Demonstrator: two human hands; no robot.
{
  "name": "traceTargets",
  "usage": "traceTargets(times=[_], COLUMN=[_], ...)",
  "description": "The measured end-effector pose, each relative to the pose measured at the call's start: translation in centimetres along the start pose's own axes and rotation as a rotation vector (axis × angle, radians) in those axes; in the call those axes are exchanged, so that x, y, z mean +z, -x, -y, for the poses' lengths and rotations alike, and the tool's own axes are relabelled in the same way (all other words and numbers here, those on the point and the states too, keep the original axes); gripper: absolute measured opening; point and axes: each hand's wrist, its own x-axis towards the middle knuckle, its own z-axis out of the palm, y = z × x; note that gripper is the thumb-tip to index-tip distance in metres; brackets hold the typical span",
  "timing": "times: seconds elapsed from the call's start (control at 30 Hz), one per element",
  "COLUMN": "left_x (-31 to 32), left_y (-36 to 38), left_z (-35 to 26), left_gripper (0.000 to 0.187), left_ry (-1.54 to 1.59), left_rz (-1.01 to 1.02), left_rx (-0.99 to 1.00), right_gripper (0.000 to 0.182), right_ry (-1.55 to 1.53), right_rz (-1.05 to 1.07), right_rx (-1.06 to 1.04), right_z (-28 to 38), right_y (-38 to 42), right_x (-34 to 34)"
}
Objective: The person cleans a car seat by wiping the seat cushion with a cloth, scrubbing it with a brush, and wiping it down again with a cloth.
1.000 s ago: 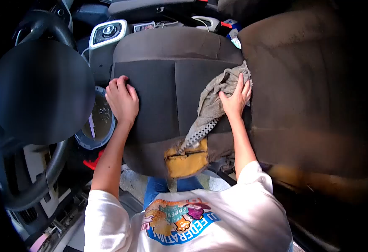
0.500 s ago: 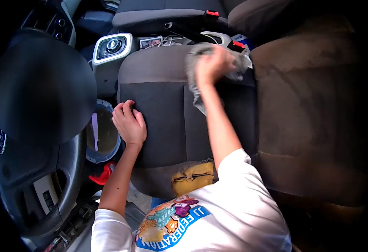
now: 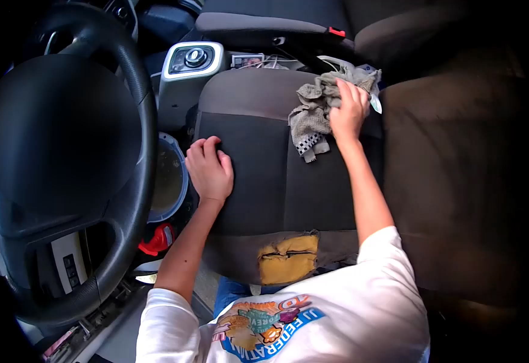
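A crumpled grey cloth with a black-and-white checkered edge lies bunched on the dark car seat, near the side by the handbrake. My right hand grips it from above, fingers bent into its folds and pressing it on the seat close to the backrest. On the seat's front edge, beside the steering wheel, rests my left hand. Its fingers are apart and slightly bent, holding nothing. Yellow foam shows through a torn patch of the seat's near side.
The steering wheel stands at left. Between it and the seat is a bucket of murky liquid, with a red spray-bottle head nearby. Beyond the seat are a rotary gear selector, a handbrake lever and a red buckle.
My right hand and the cloth are now bunched closer to the backrest, no longer blurred. The view has shifted left, so the seat appears farther right. My left hand stays on the front edge.
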Motion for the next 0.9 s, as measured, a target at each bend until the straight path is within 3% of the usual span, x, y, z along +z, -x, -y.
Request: traceTargets(times=[0.17, 0.27, 0.33, 0.43, 0.6, 0.63, 0.67, 0.77, 0.83, 0.9], left_x=[0.2, 0.3, 0.5, 0.2, -0.3, -0.3, -0.3, -0.2, -0.2, 0.0], left_y=[0.0, 0.0, 0.1, 0.0, 0.0, 0.0, 0.0, 0.1, 0.0, -0.1], left_z=[0.4, 0.6, 0.8, 0.6, 0.3, 0.3, 0.3, 0.1, 0.1, 0.2], left_gripper=[0.028, 0.029, 0.030, 0.030, 0.026, 0.026, 0.026, 0.026, 0.027, 0.028], left_ry=[-0.001, 0.006, 0.033, 0.023, 0.007, 0.010, 0.011, 0.011, 0.010, 0.006], left_rz=[-0.012, 0.016, 0.001, -0.021, -0.009, -0.010, -0.009, -0.022, -0.032, -0.042], left_rx=[0.022, -0.002, 0.013, 0.031, 0.051, 0.045, 0.045, 0.036, 0.025, 0.020], right_gripper=[0.036, 0.033, 0.026, 0.026, 0.034, 0.037, 0.029, 0.040, 0.024, 0.025], right_ry=[-0.214, -0.310, -0.226, -0.242, -0.120, -0.047, 0.006, 0.160, 0.342, 0.199], right_rz=[-0.051, 0.093, 0.313, 0.395, 0.190, 0.193, 0.193, 0.273, 0.458, 0.218], right_rx=[-0.131, -0.197, -0.234, -0.450, -0.341, -0.292, -0.204, 0.009, 0.307, 0.681], right_z=[10.3, 17.8, 22.7, 24.1, 10.6, 7.6, 4.6, -4.5, -8.2, -6.2], right_y=[-3.6, -4.2, -4.6, -4.4, -1.6, -0.5, 0.4, 4.5, 6.9, 6.8], right_x=[7.8, 12.5, 14.0, 13.7, 4.3, 2.0, -0.5, -6.1, -7.4, -5.2])
